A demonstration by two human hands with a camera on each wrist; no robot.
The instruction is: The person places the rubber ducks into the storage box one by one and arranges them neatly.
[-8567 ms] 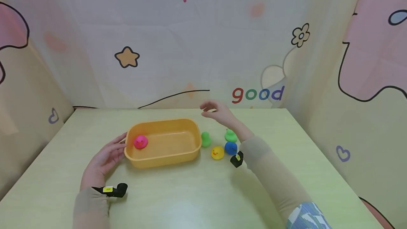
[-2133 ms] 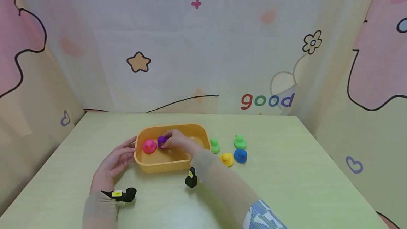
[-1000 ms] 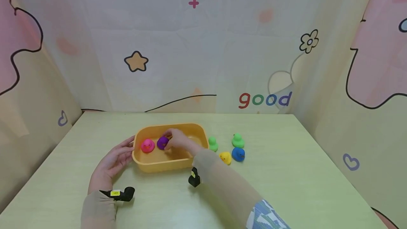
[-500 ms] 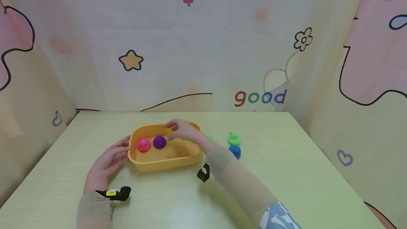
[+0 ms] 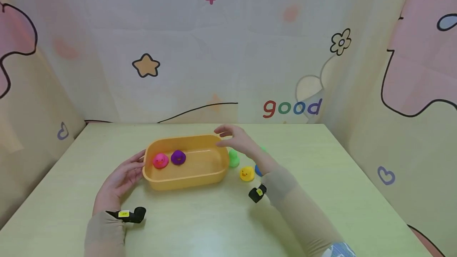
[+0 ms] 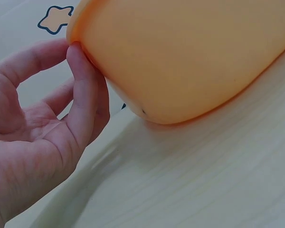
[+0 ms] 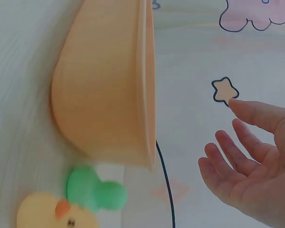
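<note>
An orange-yellow plastic tub (image 5: 203, 162) stands on the table, holding a pink rubber duck (image 5: 160, 161) and a purple rubber duck (image 5: 178, 157) side by side at its left end. My left hand (image 5: 121, 175) is at the tub's left end; in the left wrist view its fingertips (image 6: 78, 54) pinch the rim. Above the tub's right end hovers my right hand (image 5: 237, 140), holding nothing, its fingers loosely bent and apart. Right of the tub are a green duck (image 5: 233, 158), a yellow duck (image 5: 247, 173) and a blue duck (image 5: 258, 170), the blue one mostly behind my right forearm.
Only a sliver of another green duck (image 5: 263, 148) shows behind my right wrist. The pale table (image 5: 185, 225) meets a printed cloth backdrop (image 5: 185, 58) at its back edge, with cloth walls on both sides. A small black camera is strapped on each wrist.
My right hand set the purple duck down beside the pink one, let it go, then rose and moved right, out over the tub's right end. My left hand stayed at the tub.
</note>
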